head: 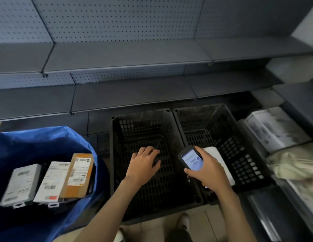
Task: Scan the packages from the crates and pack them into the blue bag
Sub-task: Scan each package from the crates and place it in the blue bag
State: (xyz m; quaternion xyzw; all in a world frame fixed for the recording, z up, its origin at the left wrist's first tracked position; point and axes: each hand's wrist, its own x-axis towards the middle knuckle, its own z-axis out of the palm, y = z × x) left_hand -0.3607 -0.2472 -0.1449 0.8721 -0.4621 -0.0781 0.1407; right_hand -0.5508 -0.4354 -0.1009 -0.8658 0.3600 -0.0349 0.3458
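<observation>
My left hand [143,165] curls into the left crate [115,137]; whether its fingers [149,151] hold anything I cannot tell. My right hand [207,172] clamps the scanner [191,158] above a white package [222,165] in the right crate [239,151]; screen text blurs

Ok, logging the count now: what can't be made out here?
Head view only.
White package, right crate: mostly behind right hand and scanner.
Left hand: dark left crate hides whether it holds anything.
Labels on packages in blue bag: blurred.
Scanner screen: text too small.
</observation>
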